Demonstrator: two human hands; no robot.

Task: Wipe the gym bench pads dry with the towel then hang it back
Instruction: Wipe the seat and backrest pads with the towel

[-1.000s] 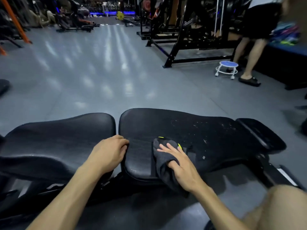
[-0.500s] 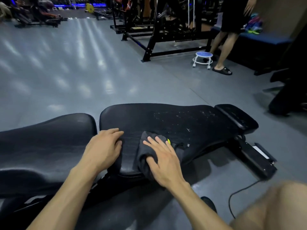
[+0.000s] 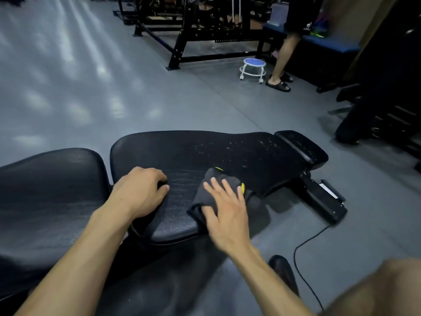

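On the long bench pad (image 3: 227,153): dark towel (image 3: 214,190) is pressed flat under the right hand (image 3: 227,210), fingers spread straight | left hand (image 3: 139,192) is rested beside it, fingers loosely curled, nothing held | seat pad (image 3: 50,190) lies left.

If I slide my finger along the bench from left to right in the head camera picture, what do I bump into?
Shiny black left bench pad → left hand → dark grey towel with yellow trim under the right hand → small black end pad.
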